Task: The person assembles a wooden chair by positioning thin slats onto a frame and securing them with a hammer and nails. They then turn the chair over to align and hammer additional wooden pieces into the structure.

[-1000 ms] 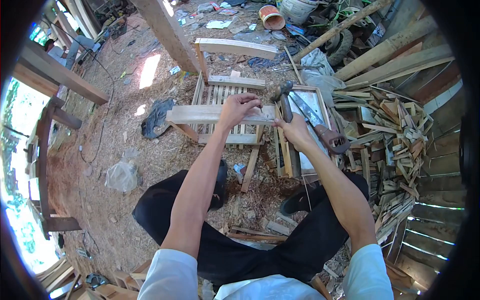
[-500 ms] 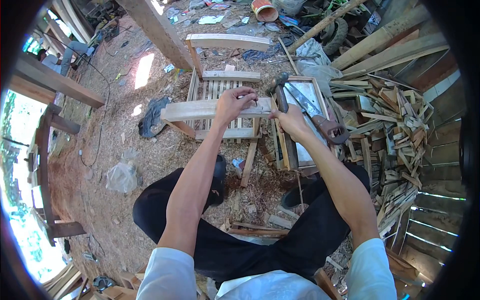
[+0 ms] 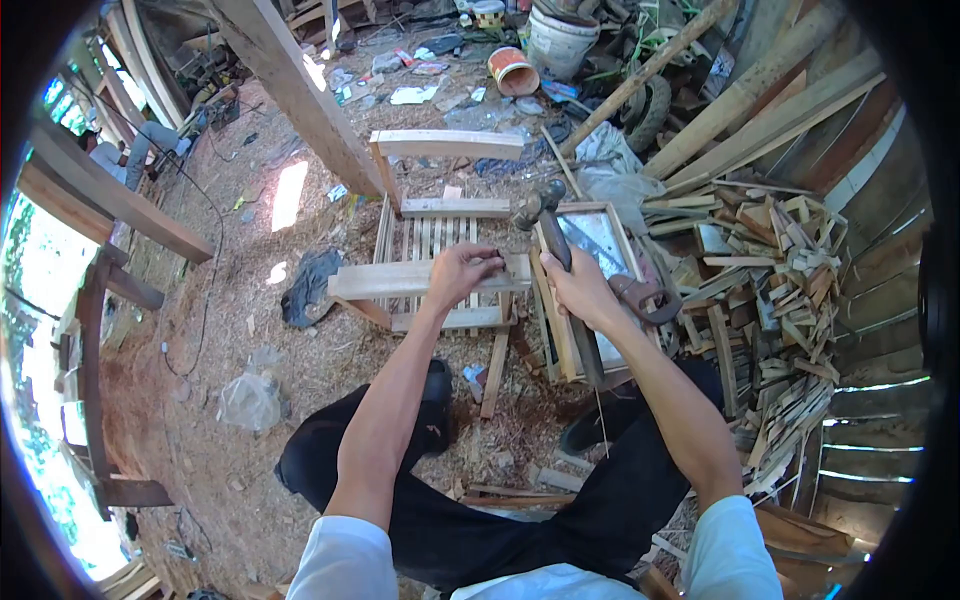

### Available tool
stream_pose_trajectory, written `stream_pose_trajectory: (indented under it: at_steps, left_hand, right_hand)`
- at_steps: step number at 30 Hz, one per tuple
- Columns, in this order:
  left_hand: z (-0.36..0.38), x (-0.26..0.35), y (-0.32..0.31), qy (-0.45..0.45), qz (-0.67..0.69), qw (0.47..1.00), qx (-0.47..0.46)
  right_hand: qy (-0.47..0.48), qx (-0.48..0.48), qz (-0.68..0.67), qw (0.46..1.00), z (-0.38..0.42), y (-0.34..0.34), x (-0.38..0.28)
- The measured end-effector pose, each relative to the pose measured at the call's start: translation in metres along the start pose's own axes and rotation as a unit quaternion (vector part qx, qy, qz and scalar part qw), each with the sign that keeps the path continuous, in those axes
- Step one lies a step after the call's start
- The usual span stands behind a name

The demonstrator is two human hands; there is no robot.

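1. While the left hand (image 3: 465, 275) sits near the right end of the pale board (image 3: 395, 280), the right hand (image 3: 582, 290) holds the hammer (image 3: 568, 250). Step in hand, my read: placing and steadying a small fastener.
2. Left fingers: closed in a pinch on a small dark piece (image 3: 500, 258) at the board's top. Nail-like, too small to confirm.
3. Right fingers: wrapped round the hammer handle, thumb along it. Hammer head is up, just beyond the board end.
4. Board lies across the near side of the slatted wooden frame (image 3: 454, 208). Handsaw (image 3: 650, 302) is right of the hammer, on the framed panel (image 3: 625, 240).
5. Next move calls for, as I judge it: piece upright, pinch light and low, hammer face square over it, fingertips clear of the face. Main risks: a glancing hit, a bent fastener, or a split, since this is close to the board end.
6. Vs earlier frame: right thumb was at the board end, now slightly off it. Hammer head looks a bit higher off the board. Left pinch is in about the same spot.
7. View has tilted too, so the frame sits lower and more of the white bucket (image 3: 560, 45) shows.
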State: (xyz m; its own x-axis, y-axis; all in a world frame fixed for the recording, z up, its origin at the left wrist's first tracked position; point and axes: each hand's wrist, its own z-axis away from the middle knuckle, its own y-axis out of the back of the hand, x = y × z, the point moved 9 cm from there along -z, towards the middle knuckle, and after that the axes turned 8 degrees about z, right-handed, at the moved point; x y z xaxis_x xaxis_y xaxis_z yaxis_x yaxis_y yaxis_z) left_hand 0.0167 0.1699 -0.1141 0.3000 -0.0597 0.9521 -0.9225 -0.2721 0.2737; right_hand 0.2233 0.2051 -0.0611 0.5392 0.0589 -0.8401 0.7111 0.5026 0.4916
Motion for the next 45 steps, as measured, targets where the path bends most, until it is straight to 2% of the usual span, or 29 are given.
stream_pose_trajectory:
  at_steps: [1, 2, 5, 6, 9, 13, 16, 20, 24, 26, 30, 32, 35, 38, 41, 45]
  left_hand:
    - [-0.002, -0.008, 0.0, 0.01, 0.028, 1.0, 0.002]
    - [0.003, 0.006, -0.001, 0.07, 0.015, 0.997, -0.017]
    - [0.005, 0.009, -0.003, 0.086, 0.047, 0.995, -0.02]
    - [0.003, 0.016, 0.001, 0.013, -0.023, 1.0, -0.007]
    - [0.001, 0.009, 0.001, 0.023, -0.031, 0.999, -0.001]
    - [0.003, 0.018, 0.003, 0.011, -0.038, 0.999, 0.009]
    - [-0.006, -0.009, -0.003, 0.014, 0.052, 0.999, -0.003]
    - [-0.005, -0.016, -0.005, 0.09, 0.096, 0.991, -0.011]
    - [-0.004, -0.003, -0.003, 0.034, 0.052, 0.998, -0.003]
    - [-0.008, -0.021, -0.004, 0.016, 0.081, 0.997, 0.0]
    - [-0.003, 0.015, -0.007, -0.039, -0.022, 0.999, -0.011]
    - [0.001, 0.029, -0.007, -0.076, -0.076, 0.994, -0.024]
    - [0.0, 0.024, -0.005, -0.064, -0.056, 0.996, -0.024]
    - [0.0, 0.035, -0.009, -0.107, -0.115, 0.987, -0.047]
    - [0.003, 0.041, -0.006, -0.119, -0.111, 0.986, -0.021]
    - [0.0, 0.024, -0.003, -0.077, -0.089, 0.993, -0.021]
  right_hand:
    - [0.008, -0.023, -0.057, 0.998, 0.015, 0.004, -0.016]
    - [0.034, -0.028, -0.079, 0.996, 0.027, 0.009, -0.03]
    - [0.051, -0.039, -0.114, 0.991, 0.055, 0.01, -0.043]
    - [0.045, -0.046, -0.108, 0.992, 0.059, 0.007, -0.038]
    - [0.039, -0.021, -0.071, 0.996, 0.065, 0.002, -0.031]
    - [0.025, -0.025, -0.087, 0.996, 0.061, 0.001, -0.031]
    - [0.023, -0.021, -0.068, 0.997, 0.056, 0.004, -0.032]
    - [0.066, -0.003, -0.074, 0.995, 0.049, 0.006, -0.028]
    - [0.013, -0.03, -0.063, 0.997, 0.057, 0.01, -0.034]
    - [0.03, -0.025, -0.042, 0.998, 0.056, 0.013, -0.033]
    - [0.058, 0.004, 0.006, 0.998, 0.056, 0.014, -0.029]
    - [0.062, 0.005, 0.071, 0.996, 0.059, 0.013, -0.032]
    - [0.072, 0.021, 0.113, 0.991, 0.058, 0.008, -0.029]
    - [0.086, 0.027, 0.122, 0.988, 0.059, 0.009, -0.041]
    - [0.066, 0.016, 0.121, 0.99, 0.066, 0.008, -0.06]
    - [0.062, 0.0, 0.163, 0.985, 0.055, -0.007, -0.052]
